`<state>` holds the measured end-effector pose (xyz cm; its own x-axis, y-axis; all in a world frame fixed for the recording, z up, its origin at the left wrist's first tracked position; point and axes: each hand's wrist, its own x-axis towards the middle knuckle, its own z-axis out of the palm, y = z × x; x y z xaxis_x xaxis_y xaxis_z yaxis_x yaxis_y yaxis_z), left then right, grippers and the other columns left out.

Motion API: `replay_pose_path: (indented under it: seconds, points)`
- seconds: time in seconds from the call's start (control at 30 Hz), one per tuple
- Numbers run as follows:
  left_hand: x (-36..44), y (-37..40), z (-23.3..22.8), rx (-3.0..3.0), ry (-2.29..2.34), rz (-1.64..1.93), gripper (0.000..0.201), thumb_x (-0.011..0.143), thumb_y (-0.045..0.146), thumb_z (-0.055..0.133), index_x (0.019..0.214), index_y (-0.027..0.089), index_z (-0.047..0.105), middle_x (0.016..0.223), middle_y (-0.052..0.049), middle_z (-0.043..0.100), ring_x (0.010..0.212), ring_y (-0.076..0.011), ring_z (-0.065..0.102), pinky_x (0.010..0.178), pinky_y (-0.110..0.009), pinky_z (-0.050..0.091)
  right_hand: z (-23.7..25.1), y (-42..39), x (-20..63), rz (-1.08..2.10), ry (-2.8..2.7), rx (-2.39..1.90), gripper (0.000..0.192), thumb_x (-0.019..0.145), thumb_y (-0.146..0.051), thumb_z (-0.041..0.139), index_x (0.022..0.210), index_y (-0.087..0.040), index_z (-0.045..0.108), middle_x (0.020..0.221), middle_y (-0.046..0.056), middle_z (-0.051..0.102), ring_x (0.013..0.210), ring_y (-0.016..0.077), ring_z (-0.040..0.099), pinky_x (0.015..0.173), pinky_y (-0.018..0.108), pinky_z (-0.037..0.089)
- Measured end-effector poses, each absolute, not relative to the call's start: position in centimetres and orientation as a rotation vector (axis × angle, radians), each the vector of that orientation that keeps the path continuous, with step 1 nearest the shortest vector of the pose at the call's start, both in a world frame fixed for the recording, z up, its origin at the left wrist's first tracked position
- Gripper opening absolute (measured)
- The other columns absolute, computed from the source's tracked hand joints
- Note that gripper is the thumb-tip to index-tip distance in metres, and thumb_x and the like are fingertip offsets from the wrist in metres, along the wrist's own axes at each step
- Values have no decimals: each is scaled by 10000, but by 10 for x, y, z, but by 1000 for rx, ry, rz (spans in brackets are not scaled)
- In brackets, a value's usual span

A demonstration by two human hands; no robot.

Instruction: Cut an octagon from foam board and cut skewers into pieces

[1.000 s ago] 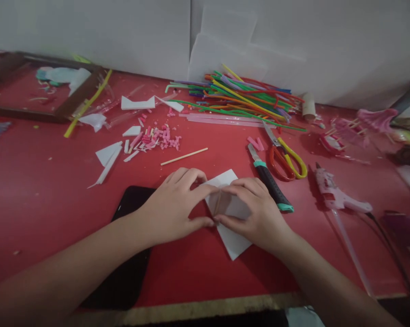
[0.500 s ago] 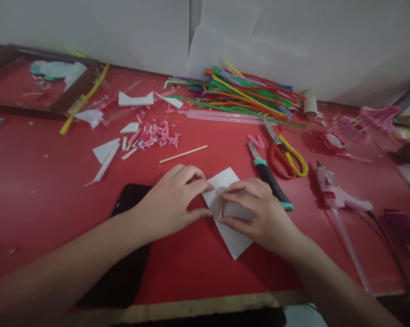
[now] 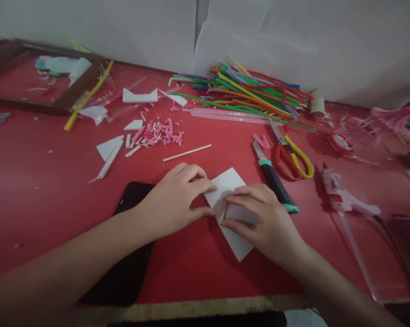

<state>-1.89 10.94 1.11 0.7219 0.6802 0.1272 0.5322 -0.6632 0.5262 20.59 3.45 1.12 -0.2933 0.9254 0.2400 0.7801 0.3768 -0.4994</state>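
Note:
A white rectangular sheet, stiff like card or foam board (image 3: 237,243), lies on the red table with one corner towards me. At its left edge, my left hand (image 3: 182,195) rests with thumb and forefinger apart, the fingertips touching or just over the edge. My right hand (image 3: 262,213) is above the sheet, pinching a short wooden stick (image 3: 223,210) between thumb and fingertips against the white surface. A longer thin wooden stick (image 3: 187,152) lies beyond my left hand. Under my left forearm is a dark phone-like slab (image 3: 130,272), partly hidden.
Right of the sheet lie a black-handled cutter (image 3: 275,181), scissors (image 3: 293,159) and a pink glue gun (image 3: 344,195). Behind are colourful pipe cleaners (image 3: 252,93), pink scraps (image 3: 165,131) and white offcuts (image 3: 111,152). A brown frame (image 3: 60,106) stands at back left, pink models (image 3: 364,127) at back right.
The view has shifted slightly, so most things sit a little further right. Both hands keep nearly the same pose; the short stick looks slightly more tilted.

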Motion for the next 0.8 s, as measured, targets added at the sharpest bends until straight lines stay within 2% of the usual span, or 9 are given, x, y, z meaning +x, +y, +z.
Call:
replay_pose_path:
  seconds: [0.53,0.6,0.7,0.8]
  points:
    - [-18,110,10,2450,980,401,524,801,499,773,1168,163,609,1153,-101,631,1073,-302,548,928,-467,460,13,34,205,473,-2129,-1481,275,801,-277,801,1053,-249,695,1068,67,706,1027,270,620,889,472,507]
    - [-19,110,10,2432,973,431,404,895,456,676,1159,159,602,1151,-101,630,1073,-296,545,931,-471,454,13,34,205,478,-2128,-1473,276,800,-265,801,1055,-244,698,1071,66,705,1030,265,617,894,466,508]
    - [-18,109,12,2383,969,493,269,1022,338,423,1125,168,604,1121,-95,641,1037,-270,558,918,-457,453,13,34,206,476,-2133,-1469,277,793,-264,808,1049,-245,702,1076,62,706,1029,261,615,900,462,512]
    - [-17,109,14,2387,979,491,259,1014,288,397,1108,174,610,1113,-95,645,1022,-266,560,910,-452,457,13,34,206,470,-2138,-1473,282,793,-275,809,1053,-246,703,1073,61,707,1029,261,615,901,462,518]
